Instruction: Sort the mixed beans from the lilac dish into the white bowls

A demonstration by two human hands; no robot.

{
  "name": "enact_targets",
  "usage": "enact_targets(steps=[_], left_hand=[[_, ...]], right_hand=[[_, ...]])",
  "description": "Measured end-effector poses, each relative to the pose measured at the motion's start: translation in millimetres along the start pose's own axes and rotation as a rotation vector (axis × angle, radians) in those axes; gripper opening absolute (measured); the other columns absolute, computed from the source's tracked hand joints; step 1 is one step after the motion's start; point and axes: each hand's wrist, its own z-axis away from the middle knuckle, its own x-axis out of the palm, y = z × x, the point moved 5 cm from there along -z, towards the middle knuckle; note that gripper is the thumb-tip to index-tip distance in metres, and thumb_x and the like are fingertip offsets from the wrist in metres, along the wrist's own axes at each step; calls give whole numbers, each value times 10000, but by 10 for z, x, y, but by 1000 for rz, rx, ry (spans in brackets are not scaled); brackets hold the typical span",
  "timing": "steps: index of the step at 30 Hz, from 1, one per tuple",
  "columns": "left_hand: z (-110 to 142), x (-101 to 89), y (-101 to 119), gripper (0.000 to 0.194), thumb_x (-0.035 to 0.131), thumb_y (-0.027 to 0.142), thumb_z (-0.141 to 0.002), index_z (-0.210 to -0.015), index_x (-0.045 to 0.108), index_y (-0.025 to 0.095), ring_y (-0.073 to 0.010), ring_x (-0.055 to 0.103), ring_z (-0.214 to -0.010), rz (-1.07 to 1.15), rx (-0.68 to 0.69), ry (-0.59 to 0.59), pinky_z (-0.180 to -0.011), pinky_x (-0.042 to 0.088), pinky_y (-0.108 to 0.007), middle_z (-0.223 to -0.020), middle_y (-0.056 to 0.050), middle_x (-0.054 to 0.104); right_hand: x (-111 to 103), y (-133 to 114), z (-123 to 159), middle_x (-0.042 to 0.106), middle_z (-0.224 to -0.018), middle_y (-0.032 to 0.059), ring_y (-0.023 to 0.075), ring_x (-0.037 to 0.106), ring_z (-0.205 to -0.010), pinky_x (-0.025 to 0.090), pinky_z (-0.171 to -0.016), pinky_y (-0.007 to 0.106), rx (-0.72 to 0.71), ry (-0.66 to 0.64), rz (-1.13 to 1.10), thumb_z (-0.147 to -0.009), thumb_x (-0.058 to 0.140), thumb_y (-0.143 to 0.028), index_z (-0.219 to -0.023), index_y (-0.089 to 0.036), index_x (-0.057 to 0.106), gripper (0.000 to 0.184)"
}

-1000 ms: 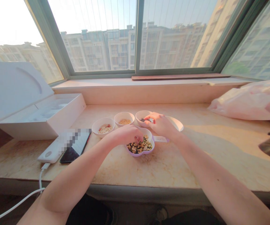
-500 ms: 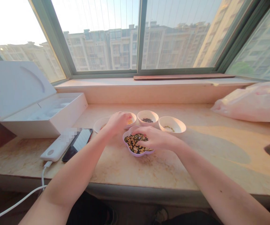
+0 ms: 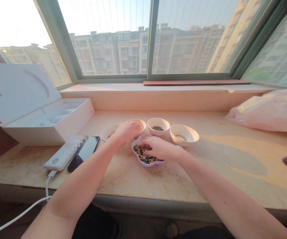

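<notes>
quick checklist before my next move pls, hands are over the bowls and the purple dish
1. Right hand in the mixed beans of the lilac flower-shaped dish: fingers are down among them, but whether they hold any: cannot tell.
2. Left hand over the white bowl of yellow grains: anything held in it: cannot tell.
3. White bowl of dark beans: upright, uncovered by either hand: ok.
4. White bowl of pale bits: upright, apart from the dish: ok.
5. Phone and power bank: lying to the left, apart from the dish: ok.
</notes>
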Motion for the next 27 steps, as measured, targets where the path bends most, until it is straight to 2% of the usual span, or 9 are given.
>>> enact_targets(steps=[3, 7, 12, 16, 20, 24, 27], left_hand=[[12, -4, 32, 198, 519, 235, -915, -897, 707, 174, -203, 663, -823, -18, 9, -11, -702, 447, -269, -963, -94, 743], [13, -22, 52, 201, 510, 243, -913, -845, 687, 174, -188, 646, -784, -31, 12, -6, -678, 437, -264, -942, -90, 742], [11, -32, 81, 203, 508, 237, -906, -803, 672, 173, -184, 620, -748, -40, 56, 3, -669, 435, -273, -922, -89, 727], [10, -31, 88, 197, 508, 228, -903, -800, 666, 170, -176, 615, -762, -39, 61, 11, -679, 431, -263, -920, -84, 719], [2, -16, 73, 218, 493, 237, -918, -792, 659, 173, -179, 617, -770, -16, 59, 21, -695, 437, -267, -902, -82, 710], [-3, -9, 71, 217, 492, 232, -925, -800, 658, 171, -191, 634, -783, -18, 75, 30, -698, 446, -277, -931, -90, 720], [-2, -16, 74, 197, 515, 238, -922, -838, 681, 172, -204, 655, -814, -23, 68, 15, -718, 464, -278, -965, -97, 734]], right_hand=[[28, 58, 22, 746, -897, 42, 250, 672, -818, 530, -790, 407, 15, -53, -18, -784, 666, -140, -797, -260, 759, 153], [-1, 120, 41, 761, -868, 29, 258, 687, -787, 524, -765, 413, 12, -32, -96, -751, 653, -101, -753, -282, 766, 213], [-47, 141, 34, 762, -832, 14, 261, 703, -852, 540, -786, 395, 45, 12, -169, -744, 676, -173, -779, -294, 765, 155], [-59, 134, 37, 772, -884, 26, 299, 690, -934, 536, -871, 447, 99, -6, -196, -739, 661, -149, -813, -302, 767, 200], [-67, 99, 49, 768, -971, 25, 281, 683, -964, 535, -884, 441, 30, -48, -120, -776, 583, -86, -880, -303, 756, 296], [-83, 91, 54, 755, -967, 54, 248, 684, -928, 542, -822, 390, -38, -60, -29, -807, 532, -52, -945, -228, 739, 304], [-83, 112, 52, 757, -966, 51, 240, 682, -915, 537, -803, 368, -52, -56, -17, -823, 529, -40, -959, -221, 733, 305]])
